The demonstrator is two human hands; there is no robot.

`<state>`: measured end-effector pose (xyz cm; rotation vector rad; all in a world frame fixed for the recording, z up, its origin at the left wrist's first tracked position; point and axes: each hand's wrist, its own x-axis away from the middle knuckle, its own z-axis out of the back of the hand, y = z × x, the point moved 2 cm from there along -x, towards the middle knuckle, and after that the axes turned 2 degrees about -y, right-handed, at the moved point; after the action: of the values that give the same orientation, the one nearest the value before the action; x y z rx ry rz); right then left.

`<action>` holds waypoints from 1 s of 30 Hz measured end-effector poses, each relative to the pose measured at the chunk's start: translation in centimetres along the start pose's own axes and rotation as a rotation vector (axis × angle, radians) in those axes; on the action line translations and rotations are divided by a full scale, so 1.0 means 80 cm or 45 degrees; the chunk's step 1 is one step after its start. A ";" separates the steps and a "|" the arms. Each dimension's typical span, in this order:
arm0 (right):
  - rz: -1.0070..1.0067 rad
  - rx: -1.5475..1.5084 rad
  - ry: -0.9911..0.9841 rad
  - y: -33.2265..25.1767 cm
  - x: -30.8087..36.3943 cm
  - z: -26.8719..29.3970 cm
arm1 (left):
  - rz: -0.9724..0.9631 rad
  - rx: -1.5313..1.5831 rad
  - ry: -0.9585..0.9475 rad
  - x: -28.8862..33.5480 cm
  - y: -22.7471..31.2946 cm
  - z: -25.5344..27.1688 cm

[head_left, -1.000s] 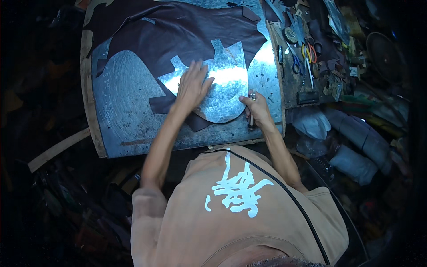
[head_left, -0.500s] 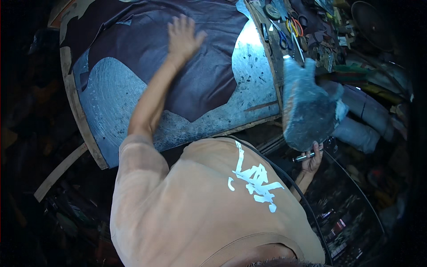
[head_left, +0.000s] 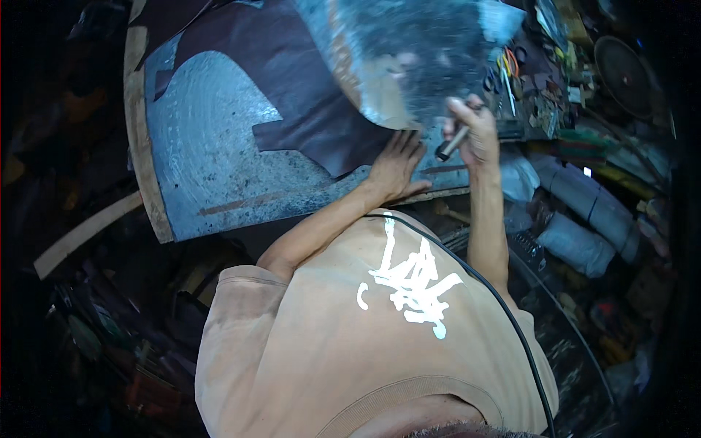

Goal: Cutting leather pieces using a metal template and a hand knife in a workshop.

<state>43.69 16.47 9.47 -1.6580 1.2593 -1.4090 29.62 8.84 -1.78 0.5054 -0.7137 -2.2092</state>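
Dark brown leather (head_left: 292, 87) is spread over a scuffed grey-blue worktop (head_left: 204, 139). A large grey, irregularly shaped template sheet (head_left: 423, 55), blurred by motion, covers the leather's right side. My left hand (head_left: 396, 166) is laid at the leather's lower right edge, fingers stretched out, their tips by the template's lower edge. My right hand (head_left: 478, 135) is closed round a silver pen-like tool (head_left: 453, 144) with a dark end, just off the template's lower right corner. Whether those fingers also touch the template I cannot tell.
Scissors (head_left: 505, 73) with coloured handles lie among scraps right of the worktop. Grey rolls (head_left: 573, 186) of material are stacked beyond my right arm. A wooden strip (head_left: 136, 124) edges the worktop's left side. A black cable (head_left: 482, 281) runs over my shirt.
The template has swung from the right onto the leather, my right hand moving up with the pen-like tool. My left hand has slid down and right to the leather's near edge.
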 end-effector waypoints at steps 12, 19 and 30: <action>-0.248 0.733 -0.061 0.114 -0.012 -0.025 | 0.793 -0.114 0.443 0.106 -0.153 0.215; -0.323 0.820 -0.107 0.108 -0.014 -0.028 | 0.775 -0.125 0.562 0.132 -0.222 0.179; -0.014 1.215 -0.079 0.122 -0.015 -0.020 | 0.678 -0.453 0.317 0.135 -0.227 0.183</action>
<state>39.58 14.28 0.69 -1.0166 0.3886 -1.5823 4.95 15.89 -3.38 0.3485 -0.2686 -1.6827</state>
